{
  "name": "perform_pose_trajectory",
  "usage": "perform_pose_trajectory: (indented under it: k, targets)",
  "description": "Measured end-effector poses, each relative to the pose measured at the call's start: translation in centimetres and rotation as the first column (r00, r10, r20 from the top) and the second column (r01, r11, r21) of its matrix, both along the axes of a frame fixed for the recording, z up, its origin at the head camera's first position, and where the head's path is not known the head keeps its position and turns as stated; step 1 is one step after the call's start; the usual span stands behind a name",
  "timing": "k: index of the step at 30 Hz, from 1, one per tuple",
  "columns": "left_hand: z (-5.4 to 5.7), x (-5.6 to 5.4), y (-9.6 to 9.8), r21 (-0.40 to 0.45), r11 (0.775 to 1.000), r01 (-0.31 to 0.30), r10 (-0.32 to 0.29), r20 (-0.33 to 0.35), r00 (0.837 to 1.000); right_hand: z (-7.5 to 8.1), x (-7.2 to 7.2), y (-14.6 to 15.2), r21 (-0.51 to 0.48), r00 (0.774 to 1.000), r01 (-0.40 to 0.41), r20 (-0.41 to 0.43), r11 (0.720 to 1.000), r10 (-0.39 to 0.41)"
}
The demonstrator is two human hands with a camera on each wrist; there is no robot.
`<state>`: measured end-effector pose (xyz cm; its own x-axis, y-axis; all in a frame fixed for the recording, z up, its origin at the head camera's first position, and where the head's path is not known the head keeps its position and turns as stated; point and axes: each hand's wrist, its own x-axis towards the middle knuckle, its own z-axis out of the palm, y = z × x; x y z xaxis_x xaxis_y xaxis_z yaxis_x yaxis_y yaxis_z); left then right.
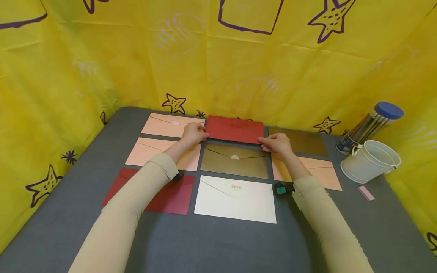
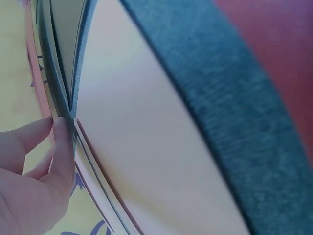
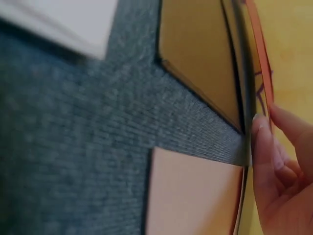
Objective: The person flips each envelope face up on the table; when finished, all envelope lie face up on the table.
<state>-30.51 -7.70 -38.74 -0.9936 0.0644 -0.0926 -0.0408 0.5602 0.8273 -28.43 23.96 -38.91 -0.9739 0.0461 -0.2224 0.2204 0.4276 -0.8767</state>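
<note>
A bright red envelope (image 1: 235,129) is pinched at its two near corners, by my left hand (image 1: 194,133) and my right hand (image 1: 278,144). It appears as a thin strip in both wrist views, with a gap between it and the tabletop. Thumb and fingertips of the left hand (image 2: 39,181) meet at its edge, and those of the right hand (image 3: 288,171) do likewise. Just nearer than it lies a gold envelope (image 1: 232,165) with a round pale seal. Pink envelopes (image 1: 160,127) lie under and beside the left forearm; a brown-gold envelope (image 1: 304,142) is right of my right hand.
Nearer on the grey table (image 1: 218,246) lie a dark red envelope (image 1: 170,201), a white envelope (image 1: 235,204) and another pink envelope (image 1: 321,172). At right stand a white bucket (image 1: 358,167), a pencil tube with blue lid (image 1: 389,110) and a pink eraser (image 1: 366,193). Yellow cloth (image 1: 218,68) hangs behind.
</note>
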Motion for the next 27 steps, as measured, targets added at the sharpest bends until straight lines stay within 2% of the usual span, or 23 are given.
perform_pose_trajectory:
  k: [3, 6, 10, 18, 27]
  targets:
    - [0.0, 0.0, 0.2, -0.064, 0.998, 0.006, -0.007, -0.013, 1.000, -0.5, -0.3, 0.0, 0.147, 0.999, 0.005, -0.037, 0.989, 0.001]
    - [0.1, -0.1, 0.4, -0.105, 0.995, 0.000, -0.002, -0.022, 1.000, -0.7, -0.5, -0.1, 0.269, 0.996, 0.009, -0.089, 0.963, 0.015]
    - [0.4, -0.1, 0.6, -0.149, 0.989, -0.009, 0.006, -0.026, 1.000, -0.8, -0.6, -0.2, 0.357, 0.990, 0.025, -0.136, 0.934, 0.025]
    - [0.8, -0.3, 1.1, -0.258, 0.966, 0.002, -0.018, -0.059, 0.998, -1.0, -0.9, -0.2, 0.375, 0.991, 0.024, -0.131, 0.927, 0.027]
    - [0.1, -0.6, 1.3, -0.279, 0.960, 0.018, -0.036, -0.060, 0.998, -1.3, -1.1, -0.2, 0.389, 0.989, 0.038, -0.145, 0.920, 0.020]
